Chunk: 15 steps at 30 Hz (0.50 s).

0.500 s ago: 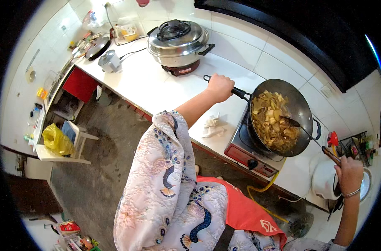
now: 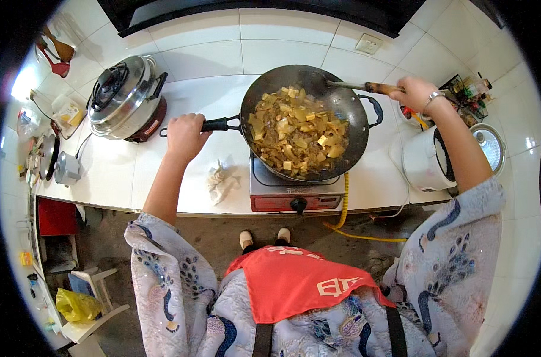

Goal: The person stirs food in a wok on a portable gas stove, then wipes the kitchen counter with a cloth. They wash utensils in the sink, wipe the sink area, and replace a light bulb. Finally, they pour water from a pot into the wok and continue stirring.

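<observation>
A dark wok [image 2: 354,149] sits on a single-burner gas stove [image 2: 276,193]. Inside it lies a heap of food [image 2: 297,134], pale yellow cubes mixed with brownish-green pieces and translucent strands. My left hand [image 2: 186,137] is wrapped round the wok's black handle [image 2: 220,124], at its left side. With my right hand [image 2: 414,93] I grip the wooden end of a spatula [image 2: 362,87]. Its metal shaft reaches left over the wok's rim, and its head rests against the far inner wall, partly lost against the dark metal.
Left of the wok stands a lidded steel electric pan [image 2: 119,101]. A crumpled cloth [image 2: 217,178] lies by the stove. To the right are a white cooker [image 2: 424,159], a round lid [image 2: 489,146] and a rack of bottles [image 2: 466,95]. A yellow hose [image 2: 345,205] hangs off the counter [image 2: 187,80].
My view has swung right, so the wok now appears more central. The spatula's head has moved from within the food to the wok's far wall. Both hands keep their holds.
</observation>
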Each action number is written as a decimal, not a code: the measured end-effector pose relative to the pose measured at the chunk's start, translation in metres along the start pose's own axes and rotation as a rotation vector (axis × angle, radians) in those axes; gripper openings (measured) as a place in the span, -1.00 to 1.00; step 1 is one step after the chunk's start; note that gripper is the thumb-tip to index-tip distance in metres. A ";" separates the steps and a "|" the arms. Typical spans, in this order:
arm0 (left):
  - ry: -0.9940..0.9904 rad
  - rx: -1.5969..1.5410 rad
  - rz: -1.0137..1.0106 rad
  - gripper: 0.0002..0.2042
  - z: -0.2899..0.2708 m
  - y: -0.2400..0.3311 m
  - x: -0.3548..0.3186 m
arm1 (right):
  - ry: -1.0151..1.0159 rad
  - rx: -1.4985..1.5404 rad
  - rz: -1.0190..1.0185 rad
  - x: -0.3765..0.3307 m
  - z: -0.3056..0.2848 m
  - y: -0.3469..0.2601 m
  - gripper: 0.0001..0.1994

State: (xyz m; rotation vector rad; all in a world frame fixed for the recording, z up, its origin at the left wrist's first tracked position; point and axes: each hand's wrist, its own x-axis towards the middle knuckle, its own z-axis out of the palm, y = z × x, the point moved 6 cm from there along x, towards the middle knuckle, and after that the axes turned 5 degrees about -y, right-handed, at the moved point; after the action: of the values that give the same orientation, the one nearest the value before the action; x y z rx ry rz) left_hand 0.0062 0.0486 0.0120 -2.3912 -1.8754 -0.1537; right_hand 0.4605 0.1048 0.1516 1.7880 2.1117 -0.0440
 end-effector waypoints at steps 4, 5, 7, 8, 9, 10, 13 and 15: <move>0.051 -0.018 0.019 -0.79 -0.009 0.006 0.007 | 0.089 -0.038 -0.204 0.014 -0.035 -0.041 -0.69; 0.059 -0.016 0.026 -0.79 -0.010 0.007 0.009 | 0.152 -0.140 -0.272 0.008 -0.043 -0.057 -0.73; 0.066 -0.002 0.018 -0.79 -0.012 0.005 0.005 | 0.278 -0.342 -0.432 -0.009 -0.054 -0.096 -0.80; 0.065 0.005 0.017 -0.79 -0.011 0.004 0.005 | 0.337 -0.415 -0.486 -0.023 -0.060 -0.112 -0.82; 0.066 0.012 0.005 -0.79 -0.011 0.000 0.001 | 0.401 -0.494 -0.548 -0.040 -0.065 -0.131 -0.84; 0.067 0.017 -0.009 -0.79 -0.010 -0.005 -0.003 | 0.465 -0.574 -0.612 -0.057 -0.067 -0.148 -0.86; 0.095 0.022 0.023 -0.78 -0.008 -0.007 -0.003 | 0.209 -0.450 -0.528 -0.104 -0.054 -0.165 -0.83; 0.077 0.015 0.025 -0.79 -0.007 -0.007 0.002 | 0.180 -0.553 -0.586 -0.132 -0.040 -0.160 -0.72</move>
State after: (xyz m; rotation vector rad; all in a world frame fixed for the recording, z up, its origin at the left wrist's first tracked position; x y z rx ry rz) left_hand 0.0000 0.0514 0.0190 -2.3625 -1.8059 -0.2258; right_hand 0.3131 -0.0404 0.1944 0.8606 2.3915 0.5118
